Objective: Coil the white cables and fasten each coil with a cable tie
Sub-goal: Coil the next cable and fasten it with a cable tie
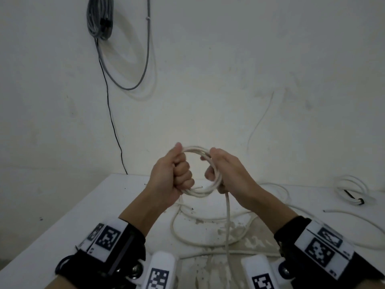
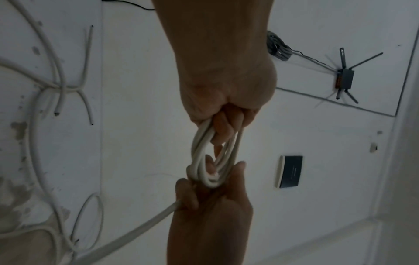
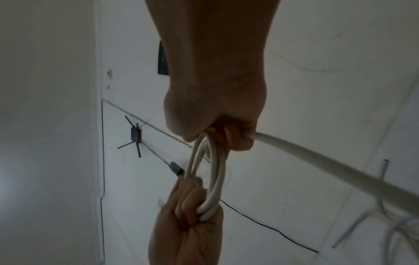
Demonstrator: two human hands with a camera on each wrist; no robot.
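A small coil of white cable [image 1: 201, 189] is held up above the table between both hands. My left hand [image 1: 176, 174] grips the coil's left side in a fist, thumb on top. My right hand [image 1: 220, 170] curls its fingers round the coil's right side. The cable's loose tail [image 1: 227, 222] runs down from the right hand to the table. In the left wrist view the coil [image 2: 201, 152] stretches between the two fists. In the right wrist view the coil [image 3: 215, 179] does the same and the tail [image 3: 328, 165] leaves to the right. No cable tie is visible on this coil.
More loose white cable [image 1: 187, 232] lies in loops on the white table [image 1: 73, 215]. A finished white coil with a black tie [image 1: 352, 190] lies at the table's far right. A grey cable bundle [image 1: 100, 17] hangs on the wall, a black wire [image 1: 112, 122] running down.
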